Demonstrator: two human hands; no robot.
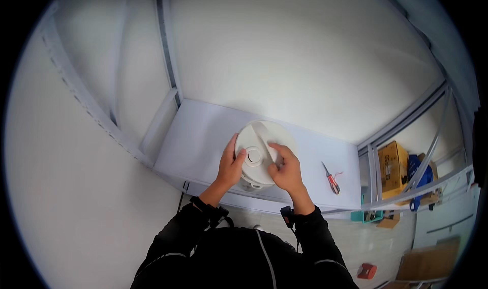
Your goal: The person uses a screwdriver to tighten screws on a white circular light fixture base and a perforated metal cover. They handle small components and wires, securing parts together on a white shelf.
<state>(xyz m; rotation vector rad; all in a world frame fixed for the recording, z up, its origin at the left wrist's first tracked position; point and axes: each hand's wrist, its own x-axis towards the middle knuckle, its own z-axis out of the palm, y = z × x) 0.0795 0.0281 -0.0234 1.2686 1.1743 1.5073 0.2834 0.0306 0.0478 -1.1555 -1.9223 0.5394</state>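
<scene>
A white, round, lidded appliance, rice-cooker-like (260,136), stands on the white tabletop in front of me. A raised band crosses its lid, and a round ring-shaped vent (252,157) sits left of that band. My left hand (232,163) holds the left side, its thumb lying on the lid beside the vent and its other fingers down along the wall. On the right, my right hand (286,168) is curled against the lid; index finger and thumb touch at or near the raised band. Its remaining fingers are partly hidden.
A slim pointed tool with a red-and-grey handle (333,184) lies on the white table (203,131) to the right. Metal frame posts (168,39) rise around the table. Yellow boxes (392,169), a teal basket (367,216) and a red object (367,271) are farther right.
</scene>
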